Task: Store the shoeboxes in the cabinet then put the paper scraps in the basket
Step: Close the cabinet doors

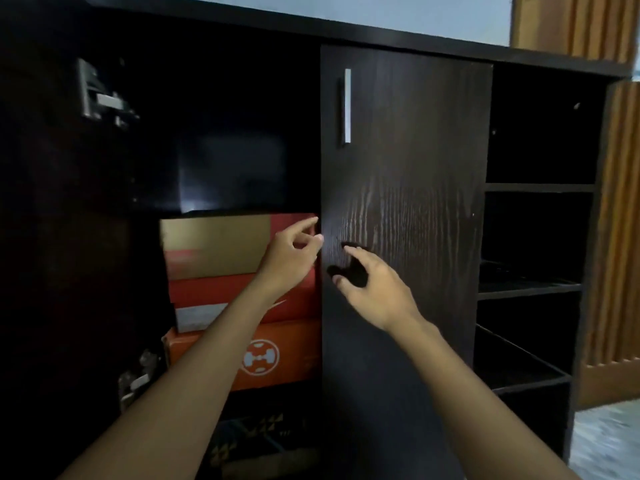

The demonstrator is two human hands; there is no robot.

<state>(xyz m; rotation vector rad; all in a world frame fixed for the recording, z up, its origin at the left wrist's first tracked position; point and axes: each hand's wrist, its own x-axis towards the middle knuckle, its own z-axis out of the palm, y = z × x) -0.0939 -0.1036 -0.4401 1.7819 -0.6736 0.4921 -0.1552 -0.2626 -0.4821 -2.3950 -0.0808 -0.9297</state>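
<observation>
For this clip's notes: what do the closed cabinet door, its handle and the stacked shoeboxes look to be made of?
Cabinet door: dark wood-grain board, probably laminate or veneer; pale grain streaks show under a matte sheen.
Handle: likely brushed metal, a silvery bar catching light.
Shoeboxes: printed cardboard, judging by flat orange, red and gold panels with logos and straight lid edges.

The dark cabinet (408, 188) holds an orange shoebox (287, 355) in its left compartment, two red shoeboxes (207, 292) atop it.
</observation>
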